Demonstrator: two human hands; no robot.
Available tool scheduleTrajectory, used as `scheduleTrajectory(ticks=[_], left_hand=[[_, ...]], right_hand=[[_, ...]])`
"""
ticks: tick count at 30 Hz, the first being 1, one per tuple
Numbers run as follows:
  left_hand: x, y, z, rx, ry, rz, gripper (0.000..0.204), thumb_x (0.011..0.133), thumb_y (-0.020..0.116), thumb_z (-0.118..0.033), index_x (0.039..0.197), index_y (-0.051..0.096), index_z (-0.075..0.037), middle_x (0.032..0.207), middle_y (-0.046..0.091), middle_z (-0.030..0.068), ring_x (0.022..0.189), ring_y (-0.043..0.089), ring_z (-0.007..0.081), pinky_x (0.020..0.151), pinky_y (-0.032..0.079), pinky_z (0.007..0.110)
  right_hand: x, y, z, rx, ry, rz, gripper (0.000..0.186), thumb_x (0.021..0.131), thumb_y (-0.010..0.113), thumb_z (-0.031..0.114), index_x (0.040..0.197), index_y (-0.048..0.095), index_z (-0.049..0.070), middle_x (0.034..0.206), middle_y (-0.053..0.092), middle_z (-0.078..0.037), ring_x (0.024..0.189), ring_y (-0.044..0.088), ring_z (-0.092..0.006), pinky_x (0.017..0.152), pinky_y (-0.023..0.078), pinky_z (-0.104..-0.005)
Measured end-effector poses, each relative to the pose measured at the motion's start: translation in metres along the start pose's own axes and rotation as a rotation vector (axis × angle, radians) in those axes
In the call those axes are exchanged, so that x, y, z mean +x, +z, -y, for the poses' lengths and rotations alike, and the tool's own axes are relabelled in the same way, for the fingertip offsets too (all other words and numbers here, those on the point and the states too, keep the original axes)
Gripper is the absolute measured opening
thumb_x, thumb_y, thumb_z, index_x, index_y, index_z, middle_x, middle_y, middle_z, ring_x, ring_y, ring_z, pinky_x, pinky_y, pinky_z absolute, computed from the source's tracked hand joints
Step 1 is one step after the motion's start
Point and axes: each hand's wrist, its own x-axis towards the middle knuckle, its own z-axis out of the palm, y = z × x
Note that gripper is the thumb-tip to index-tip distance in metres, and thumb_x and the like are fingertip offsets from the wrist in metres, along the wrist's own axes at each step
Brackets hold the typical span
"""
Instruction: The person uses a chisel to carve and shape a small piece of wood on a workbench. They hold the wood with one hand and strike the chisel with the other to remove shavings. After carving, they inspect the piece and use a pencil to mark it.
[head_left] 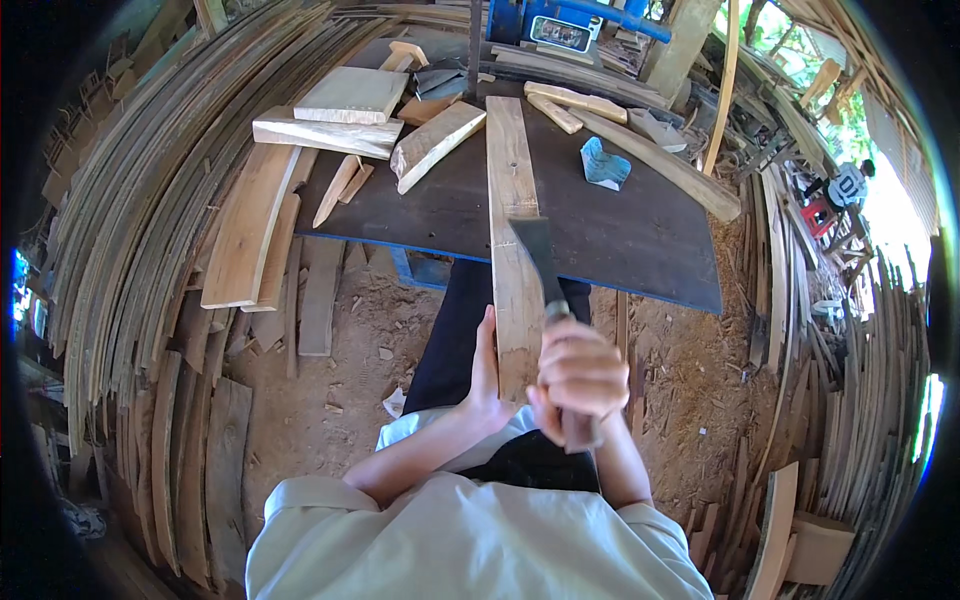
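Note:
A long pale board (pixel 510 160) lies on the dark metal tabletop (pixel 640 250), its near end sticking out over the blue front edge toward me. My left hand (pixel 488 385) is closed on the board's left side near that end, fingers along the edge and partly hidden. My right hand (pixel 583 375) grips the wooden handle of a dark, wide-bladed knife (pixel 535 250) and is slightly blurred. The blade points away from me over the board's right side; whether it touches the wood I cannot tell.
Wood offcuts (pixel 348 93), a blue crumpled piece (pixel 605 165) and wider boards (pixel 245 230) lie about the table. A blue machine (pixel 560 15) stands behind. Stacks of long planks (pixel 130 250) line both sides. Another person (pixel 845 188) is at the far right. Chips litter the dirt floor (pixel 680 400).

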Motion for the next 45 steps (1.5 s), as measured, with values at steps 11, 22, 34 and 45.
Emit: scheduleTrajectory(ticks=[11,22,34,45], left_hand=[[0.001,0.008,0.003,0.06,0.032,-0.081,0.069,0.097,0.021,-0.062,0.138,0.042,-0.012,0.128,0.054,0.0079,0.112,0.057,0.0205,0.097,0.046,0.038],[0.001,0.018,0.002,0.128,0.034,-0.215,0.069,0.095,0.024,-0.065,0.136,0.046,-0.014,0.123,0.057,0.008,0.112,0.057,0.0209,0.095,0.047,0.039],[0.002,0.011,0.0,0.084,0.034,-0.111,0.068,0.096,0.025,-0.063,0.136,0.044,-0.012,0.123,0.056,0.007,0.111,0.056,0.0203,0.094,0.047,0.038],[0.002,0.009,-0.001,0.063,0.009,-0.158,0.066,0.096,0.025,-0.063,0.133,0.048,-0.014,0.118,0.059,0.0069,0.108,0.058,0.0209,0.092,0.048,0.039]], right_hand=[[0.007,0.001,-0.014,-0.035,0.001,-0.034,0.02,0.061,0.059,-0.006,0.051,0.045,0.005,0.052,0.052,-0.005,0.048,0.053,-0.0209,0.059,0.051,-0.0365],[0.006,-0.003,-0.006,0.032,-0.014,-0.039,0.019,0.057,0.06,-0.007,0.051,0.045,0.005,0.053,0.048,-0.006,0.049,0.053,-0.0221,0.058,0.05,-0.0368],[0.0,-0.006,-0.004,0.039,-0.028,-0.041,0.025,0.064,0.061,-0.004,0.051,0.042,0.005,0.051,0.051,-0.006,0.046,0.052,-0.0204,0.055,0.049,-0.0368],[-0.009,0.002,0.004,0.022,-0.047,-0.045,0.024,0.06,0.06,-0.007,0.051,0.043,0.007,0.053,0.047,-0.005,0.049,0.051,-0.0212,0.059,0.05,-0.0373]])
